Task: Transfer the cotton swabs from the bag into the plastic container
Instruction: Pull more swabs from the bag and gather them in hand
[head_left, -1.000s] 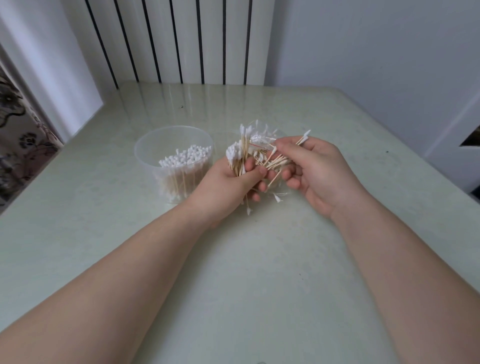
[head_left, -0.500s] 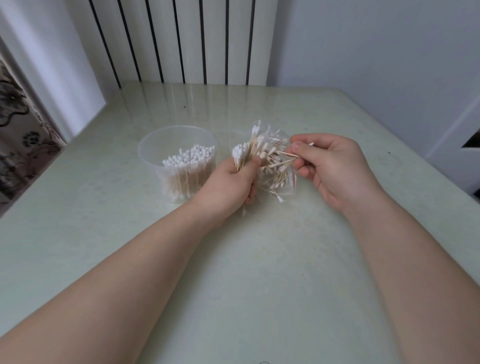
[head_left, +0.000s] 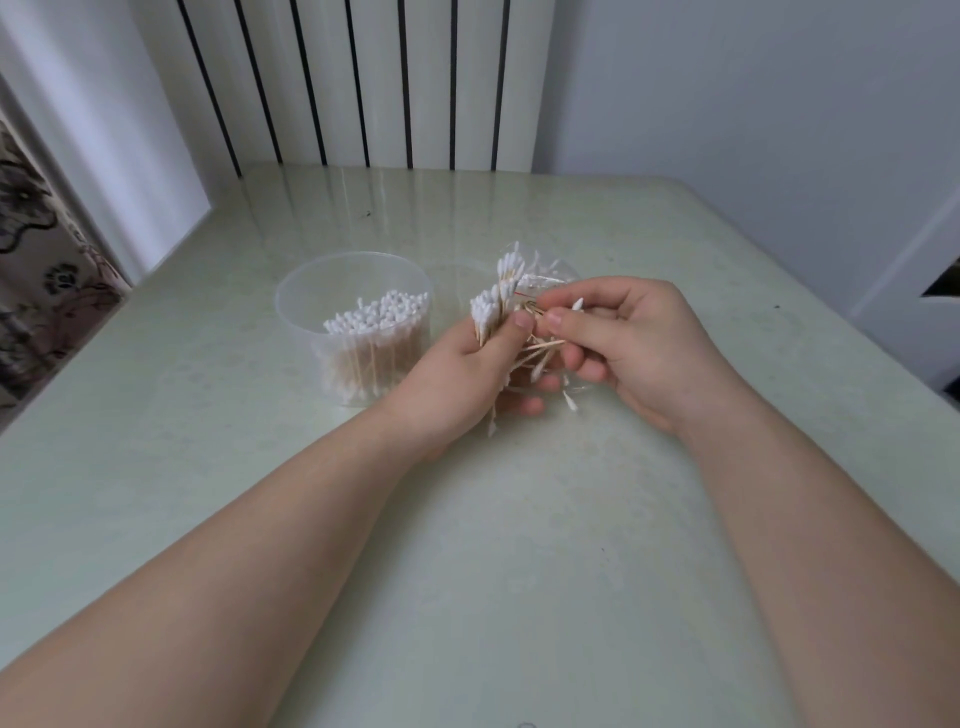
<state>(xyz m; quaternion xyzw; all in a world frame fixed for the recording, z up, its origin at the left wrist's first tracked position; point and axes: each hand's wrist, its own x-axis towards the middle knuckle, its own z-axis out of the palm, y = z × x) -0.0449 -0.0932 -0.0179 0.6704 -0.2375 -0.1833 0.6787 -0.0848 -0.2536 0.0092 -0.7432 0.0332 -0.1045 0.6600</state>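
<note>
We see a round clear plastic container (head_left: 296, 327) upright on the bench (head_left: 519, 519), part filled with wooden-stemmed cotton swabs (head_left: 382, 314) standing tips up. Just right of it, our left hand (head_left: 457, 384) grips an upright bundle (head_left: 491, 306) and the crumpled clear bag (head_left: 548, 275); our right hand (head_left: 639, 343) pinches loose swabs (head_left: 576, 304).

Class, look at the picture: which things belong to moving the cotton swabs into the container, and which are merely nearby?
Part of the job: cotton swabs, gripped in a bundle by the left hand and pinched by the right hand; clear bag; plastic container, already part filled.
Merely nearby: table; radiator; patterned curtain.
</note>
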